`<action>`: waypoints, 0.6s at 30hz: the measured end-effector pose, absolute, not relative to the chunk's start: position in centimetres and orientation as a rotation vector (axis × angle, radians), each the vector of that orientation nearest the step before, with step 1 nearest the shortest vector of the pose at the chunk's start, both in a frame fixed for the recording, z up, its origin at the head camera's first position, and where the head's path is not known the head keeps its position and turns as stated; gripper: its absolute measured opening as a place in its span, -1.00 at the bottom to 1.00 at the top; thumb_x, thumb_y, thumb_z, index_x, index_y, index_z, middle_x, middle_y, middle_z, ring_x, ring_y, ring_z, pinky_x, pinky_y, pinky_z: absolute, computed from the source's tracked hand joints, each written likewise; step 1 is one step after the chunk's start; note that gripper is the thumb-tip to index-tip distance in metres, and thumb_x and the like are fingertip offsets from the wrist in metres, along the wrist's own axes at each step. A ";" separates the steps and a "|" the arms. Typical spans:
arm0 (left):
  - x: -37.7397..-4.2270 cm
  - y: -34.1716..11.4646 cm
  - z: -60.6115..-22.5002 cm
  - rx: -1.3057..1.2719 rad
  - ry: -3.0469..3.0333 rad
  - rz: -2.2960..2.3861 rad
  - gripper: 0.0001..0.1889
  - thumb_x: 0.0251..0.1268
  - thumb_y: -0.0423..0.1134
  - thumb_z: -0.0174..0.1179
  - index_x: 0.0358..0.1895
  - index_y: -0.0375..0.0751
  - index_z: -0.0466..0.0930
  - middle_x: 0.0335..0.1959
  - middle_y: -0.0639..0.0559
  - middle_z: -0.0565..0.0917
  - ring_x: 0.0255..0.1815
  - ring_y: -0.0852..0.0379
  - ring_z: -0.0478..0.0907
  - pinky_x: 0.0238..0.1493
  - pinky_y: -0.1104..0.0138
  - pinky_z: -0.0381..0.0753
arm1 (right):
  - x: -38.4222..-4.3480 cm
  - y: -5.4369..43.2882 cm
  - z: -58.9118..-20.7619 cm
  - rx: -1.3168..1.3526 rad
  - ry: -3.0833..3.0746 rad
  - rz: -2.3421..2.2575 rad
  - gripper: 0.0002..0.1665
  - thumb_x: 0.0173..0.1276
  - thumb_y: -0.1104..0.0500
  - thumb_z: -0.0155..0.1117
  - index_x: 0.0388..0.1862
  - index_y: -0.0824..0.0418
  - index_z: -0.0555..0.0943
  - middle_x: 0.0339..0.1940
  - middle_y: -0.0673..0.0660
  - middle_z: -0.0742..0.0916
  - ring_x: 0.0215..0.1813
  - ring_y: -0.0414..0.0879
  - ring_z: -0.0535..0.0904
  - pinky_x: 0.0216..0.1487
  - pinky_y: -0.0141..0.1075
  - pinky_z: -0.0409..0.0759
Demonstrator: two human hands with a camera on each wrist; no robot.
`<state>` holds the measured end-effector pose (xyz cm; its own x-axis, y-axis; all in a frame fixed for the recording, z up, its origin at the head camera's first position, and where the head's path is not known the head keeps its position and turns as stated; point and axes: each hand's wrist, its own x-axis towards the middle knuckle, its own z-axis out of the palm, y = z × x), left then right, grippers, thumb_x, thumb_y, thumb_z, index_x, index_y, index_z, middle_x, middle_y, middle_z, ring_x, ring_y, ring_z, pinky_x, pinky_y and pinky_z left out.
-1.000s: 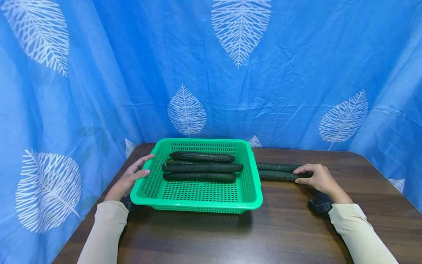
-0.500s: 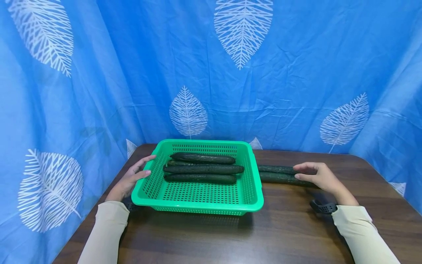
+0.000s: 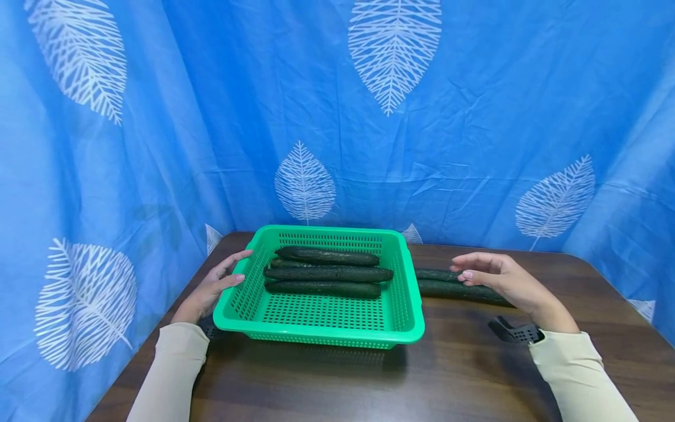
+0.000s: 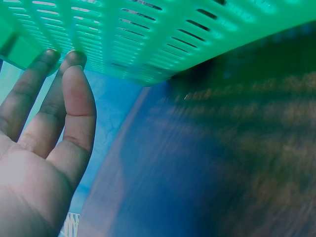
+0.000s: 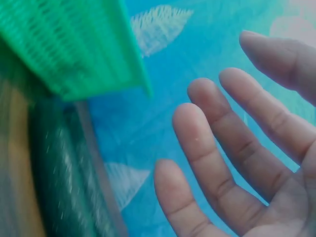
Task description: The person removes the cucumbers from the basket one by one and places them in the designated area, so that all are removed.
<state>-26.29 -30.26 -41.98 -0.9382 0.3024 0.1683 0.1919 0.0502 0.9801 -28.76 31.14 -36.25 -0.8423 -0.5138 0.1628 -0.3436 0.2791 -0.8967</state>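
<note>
A green slotted plastic basket point(image 3: 316, 334) holds several dark green cucumbers point(image 3: 323, 288) lying crosswise, some stacked on others. At its left side my left hand point(image 3: 215, 286) touches the rim with fairly straight fingers; in the left wrist view the fingertips point(image 4: 75, 58) meet the slotted wall point(image 4: 143, 29). To the right, two long cucumbers point(image 3: 461, 291) lie side by side on the table, their left ends hidden behind the basket. Over them hovers my right hand point(image 3: 508, 284), fingers spread and loosely bent, nothing between them; the right wrist view shows the bare palm and fingers point(image 5: 195, 133).
Everything stands on a brown wooden table point(image 3: 448, 363). Blue cloth point(image 3: 464, 117) with white leaf prints hangs behind and at the sides. Black wrist straps point(image 3: 519, 333) sit at both wrists, below cream sleeves.
My right hand has let go of the cucumbers at the right, risen off them and shifted slightly left. My left hand stays at the basket; the head view has shifted a little.
</note>
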 end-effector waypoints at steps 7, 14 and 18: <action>-26.5 -30.6 -42.1 0.628 2.036 2.114 -0.52 0.70 -0.33 0.03 0.44 0.34 0.52 0.23 0.16 0.64 0.12 0.19 0.72 0.09 0.29 0.76 | -29.1 28.8 -34.8 -0.865 2.309 -1.542 -0.64 0.70 0.32 0.15 0.36 0.23 0.66 0.21 -0.05 0.79 0.15 -0.15 0.77 0.14 -0.19 0.77; -26.5 -30.6 -42.0 0.617 2.013 2.120 -0.53 0.70 -0.32 0.05 0.42 0.35 0.53 0.21 0.14 0.66 0.12 0.18 0.73 0.08 0.27 0.77 | -30.3 26.9 -33.3 -0.945 2.220 -1.455 -0.63 0.68 0.31 0.16 0.36 0.20 0.66 0.24 -0.05 0.78 0.19 -0.12 0.76 0.20 -0.19 0.73; -26.5 -30.5 -42.2 0.627 2.004 2.121 -0.53 0.70 -0.32 0.05 0.43 0.36 0.53 0.21 0.14 0.65 0.12 0.19 0.73 0.09 0.28 0.77 | -31.1 25.8 -32.3 -1.002 2.148 -1.421 -0.58 0.67 0.33 0.15 0.41 0.40 0.58 0.23 0.05 0.79 0.21 -0.13 0.76 0.20 -0.21 0.73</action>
<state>-26.53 -30.51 -42.18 -0.9000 0.3914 0.1917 0.1691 -0.0918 0.9813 -31.07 25.76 -32.28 -0.6759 -0.7333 0.0732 -0.3541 0.2360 -0.9049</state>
